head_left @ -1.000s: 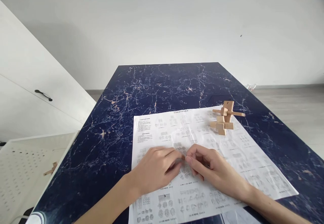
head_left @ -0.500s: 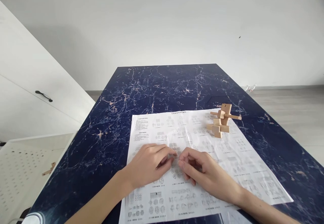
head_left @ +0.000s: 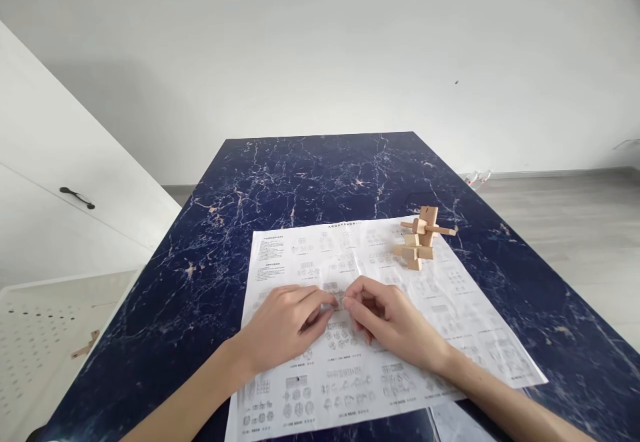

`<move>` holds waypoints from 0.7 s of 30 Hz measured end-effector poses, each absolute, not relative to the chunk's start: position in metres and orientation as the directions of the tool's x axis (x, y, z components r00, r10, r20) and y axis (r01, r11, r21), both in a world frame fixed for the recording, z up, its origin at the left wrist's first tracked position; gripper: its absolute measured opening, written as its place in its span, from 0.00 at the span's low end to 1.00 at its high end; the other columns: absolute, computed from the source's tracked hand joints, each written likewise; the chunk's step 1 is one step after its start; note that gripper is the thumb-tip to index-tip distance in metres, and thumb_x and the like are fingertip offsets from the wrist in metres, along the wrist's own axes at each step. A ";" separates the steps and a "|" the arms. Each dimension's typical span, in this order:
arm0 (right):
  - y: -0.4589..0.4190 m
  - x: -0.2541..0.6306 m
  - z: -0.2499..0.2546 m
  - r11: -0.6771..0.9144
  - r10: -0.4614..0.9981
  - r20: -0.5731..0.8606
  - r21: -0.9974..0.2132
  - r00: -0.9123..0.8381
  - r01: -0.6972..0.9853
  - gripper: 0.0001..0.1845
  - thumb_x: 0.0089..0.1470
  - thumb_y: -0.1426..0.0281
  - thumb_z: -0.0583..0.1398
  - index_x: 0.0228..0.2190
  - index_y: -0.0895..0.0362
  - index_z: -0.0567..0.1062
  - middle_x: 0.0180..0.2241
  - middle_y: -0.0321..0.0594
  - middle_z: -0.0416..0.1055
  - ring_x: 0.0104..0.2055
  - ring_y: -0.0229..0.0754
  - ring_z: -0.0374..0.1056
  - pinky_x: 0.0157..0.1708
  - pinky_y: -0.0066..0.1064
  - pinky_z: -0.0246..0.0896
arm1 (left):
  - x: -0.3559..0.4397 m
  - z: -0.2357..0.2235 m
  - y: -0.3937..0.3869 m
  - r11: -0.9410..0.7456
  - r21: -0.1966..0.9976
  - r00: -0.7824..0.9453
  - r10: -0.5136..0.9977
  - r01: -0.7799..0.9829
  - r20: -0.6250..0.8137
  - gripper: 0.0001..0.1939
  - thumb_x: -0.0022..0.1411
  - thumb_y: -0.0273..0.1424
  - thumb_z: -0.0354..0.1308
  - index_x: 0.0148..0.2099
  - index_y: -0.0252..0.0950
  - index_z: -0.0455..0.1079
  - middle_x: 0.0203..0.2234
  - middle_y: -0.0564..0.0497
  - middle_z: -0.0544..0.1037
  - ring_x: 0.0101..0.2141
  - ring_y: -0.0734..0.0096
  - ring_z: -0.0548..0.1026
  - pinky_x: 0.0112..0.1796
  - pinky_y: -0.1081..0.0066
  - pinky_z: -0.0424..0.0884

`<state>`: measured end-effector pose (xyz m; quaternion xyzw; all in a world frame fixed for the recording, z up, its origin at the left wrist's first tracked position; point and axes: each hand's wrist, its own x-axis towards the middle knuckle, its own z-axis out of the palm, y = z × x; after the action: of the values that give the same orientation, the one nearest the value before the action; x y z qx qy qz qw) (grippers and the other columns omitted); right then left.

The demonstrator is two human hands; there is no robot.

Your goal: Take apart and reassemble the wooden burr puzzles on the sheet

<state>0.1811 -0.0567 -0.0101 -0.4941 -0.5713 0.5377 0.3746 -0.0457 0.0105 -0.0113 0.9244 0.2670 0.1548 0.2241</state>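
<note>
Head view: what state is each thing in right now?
Left hand, loosely curled, thumb and forefinger apart.
Right hand, curled; whether it holds anything is unclear.
Printed sheet, spread out, creased.
Wooden assembly, pieces joined, near the sheet's far right corner.
Lower-left wooden piece, apart from the assembly.
White cabinet, appears closed.

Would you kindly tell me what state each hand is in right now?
Left hand: loosely open over the printed sheet, holding nothing visible.
Right hand: loosely curled; whether it holds anything cannot be told.
</note>
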 end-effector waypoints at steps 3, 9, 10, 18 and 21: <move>-0.055 0.181 -0.011 -0.043 0.972 -0.082 -0.983 -0.219 0.178 0.15 0.72 0.56 0.58 0.35 0.52 0.72 0.24 0.31 0.71 0.23 0.37 0.66 0.25 0.29 0.61 | -0.046 -0.011 0.010 -0.761 0.489 0.809 0.563 0.426 0.171 0.07 0.77 0.30 0.56 0.50 0.39 0.75 0.27 0.56 0.74 0.27 0.70 0.72 0.31 0.69 0.67; -0.054 0.184 -0.009 0.050 0.983 0.000 -0.962 -0.183 0.268 0.14 0.72 0.59 0.58 0.35 0.52 0.72 0.23 0.31 0.71 0.24 0.38 0.66 0.26 0.30 0.60 | -0.045 -0.010 0.009 -0.772 0.480 0.810 0.555 0.416 0.191 0.09 0.78 0.31 0.55 0.52 0.39 0.76 0.26 0.56 0.75 0.26 0.71 0.73 0.30 0.70 0.68; -0.053 0.186 -0.009 0.078 0.986 0.029 -0.951 -0.165 0.299 0.13 0.72 0.60 0.57 0.35 0.52 0.72 0.23 0.32 0.71 0.24 0.38 0.66 0.26 0.31 0.60 | -0.045 -0.010 0.009 -0.773 0.480 0.809 0.555 0.415 0.195 0.10 0.78 0.31 0.55 0.53 0.39 0.76 0.26 0.56 0.75 0.26 0.71 0.73 0.30 0.70 0.69; -0.042 0.229 -0.012 0.289 0.813 0.557 -0.638 0.169 0.714 0.13 0.70 0.59 0.58 0.35 0.51 0.74 0.26 0.37 0.76 0.26 0.43 0.71 0.28 0.35 0.65 | -0.045 -0.007 0.008 -0.781 0.482 0.814 0.542 0.397 0.208 0.11 0.77 0.30 0.54 0.54 0.37 0.76 0.28 0.54 0.79 0.26 0.72 0.75 0.30 0.71 0.70; -0.033 0.253 -0.012 0.190 0.718 0.612 -0.631 0.332 0.752 0.15 0.72 0.58 0.55 0.34 0.52 0.73 0.26 0.38 0.75 0.27 0.44 0.71 0.31 0.36 0.64 | -0.045 -0.007 0.007 -0.783 0.486 0.813 0.540 0.389 0.218 0.11 0.77 0.30 0.53 0.54 0.37 0.76 0.29 0.54 0.79 0.26 0.73 0.75 0.30 0.71 0.71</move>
<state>0.2530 -0.0328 -0.0119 -0.6360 -0.5777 -0.0165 0.5113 -0.0450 0.0072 -0.0072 0.9276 0.2502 0.1755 0.2147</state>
